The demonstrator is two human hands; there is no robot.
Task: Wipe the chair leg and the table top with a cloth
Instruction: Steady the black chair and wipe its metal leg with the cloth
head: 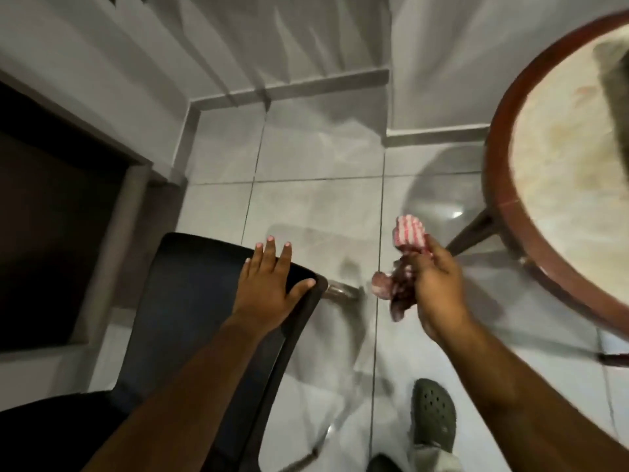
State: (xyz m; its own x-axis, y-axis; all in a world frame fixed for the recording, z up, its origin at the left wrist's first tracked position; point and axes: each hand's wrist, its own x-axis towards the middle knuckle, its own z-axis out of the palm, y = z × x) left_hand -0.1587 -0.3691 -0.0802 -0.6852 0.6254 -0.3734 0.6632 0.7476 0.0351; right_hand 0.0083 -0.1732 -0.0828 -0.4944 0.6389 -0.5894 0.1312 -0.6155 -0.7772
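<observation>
Bunching a red-and-white striped cloth (408, 264) in closed fingers (417, 267), the right hand (439, 287) hangs above the tiled floor (306, 165), between chair (190, 301) and round worktop (558, 137) at two o'clock. The left hand (269, 284) rests flat, fingers spread, on the chairback. Soft, light and limp, the cloth likely wipes best wadded in the palm.

Floor (316, 206): glossy pale tiles with dark grout lines. Walls (238, 39): white, with grey skirting (326, 84). Dark doorway (51, 216) at left. Green perforated clog (433, 415) on the tiles, bottom centre.
</observation>
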